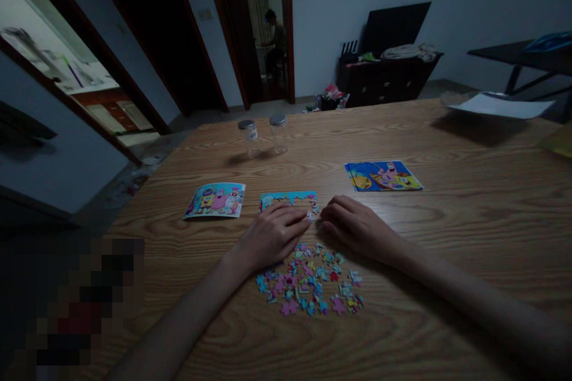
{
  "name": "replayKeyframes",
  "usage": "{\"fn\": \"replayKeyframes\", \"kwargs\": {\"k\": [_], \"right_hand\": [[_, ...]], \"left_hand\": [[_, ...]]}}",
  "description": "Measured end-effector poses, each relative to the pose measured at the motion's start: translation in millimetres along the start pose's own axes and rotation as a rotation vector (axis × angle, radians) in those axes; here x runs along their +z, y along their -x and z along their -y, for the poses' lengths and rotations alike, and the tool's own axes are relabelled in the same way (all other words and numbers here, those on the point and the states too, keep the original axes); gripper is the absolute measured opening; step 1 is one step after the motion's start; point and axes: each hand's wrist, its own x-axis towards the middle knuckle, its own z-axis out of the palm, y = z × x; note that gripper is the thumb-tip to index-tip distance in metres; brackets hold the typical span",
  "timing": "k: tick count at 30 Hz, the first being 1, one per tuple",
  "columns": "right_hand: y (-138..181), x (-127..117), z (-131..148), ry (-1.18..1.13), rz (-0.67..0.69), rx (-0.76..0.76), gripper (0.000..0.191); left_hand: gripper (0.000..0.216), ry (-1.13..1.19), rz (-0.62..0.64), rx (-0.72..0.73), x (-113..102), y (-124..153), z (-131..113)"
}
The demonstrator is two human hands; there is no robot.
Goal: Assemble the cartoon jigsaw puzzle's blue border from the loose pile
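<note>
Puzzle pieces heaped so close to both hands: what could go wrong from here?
1. The left hand rests at the edge of the loose pieces; a sweep of that forearm could scatter them across the table.
2. Both hands meet at the corner of the partly built puzzle; a nudge from the right hand might break its joined border apart.
3. The room is dim, so similar colours could easily be mismatched.
</note>
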Motion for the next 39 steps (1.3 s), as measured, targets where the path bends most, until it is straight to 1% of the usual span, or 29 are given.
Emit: {"fn": "replayKeyframes", "kwargs": {"k": [2,6,10,15,20,33,39], "right_hand": [[-2.3,-2.5,0.8,0.009,-0.013,-0.029,0.014],[-3.8,-1.7,-0.8,0.043,0.007,-0.069,0.021],[-3.0,1.0,-2.5,0.045,0.027,-0.073,0.023],[-3.5,0.7,-2.9,0.036,0.028,-0.062,0.026],[-3.8,0.0,-2.7,0.034,0.031,-0.058,0.026],[-4.4,0.1,-2.0,0.036,0.029,-0.068,0.028],[-3.2,0.6,-2.7,0.051,0.038,-0.057,0.027]], "left_hand": [[0.027,-0.008,0.007,-0.002,0.1,0.8,2.1],[0.029,-0.026,0.021,-0.005,-0.3,1.3,3.7],[0.032,-0.024,0.031,-0.042,0.5,0.7,3.3],[0.035,0.05,0.014,-0.108,4.9,-0.5,2.4],[0.037,0.079,0.03,-0.152,5.6,-1.1,0.6],[0.035,0.078,-0.008,-0.124,7.4,-1.0,0.0],[0.034,0.056,0.033,-0.118,1.9,-2.7,-1.0]]}}
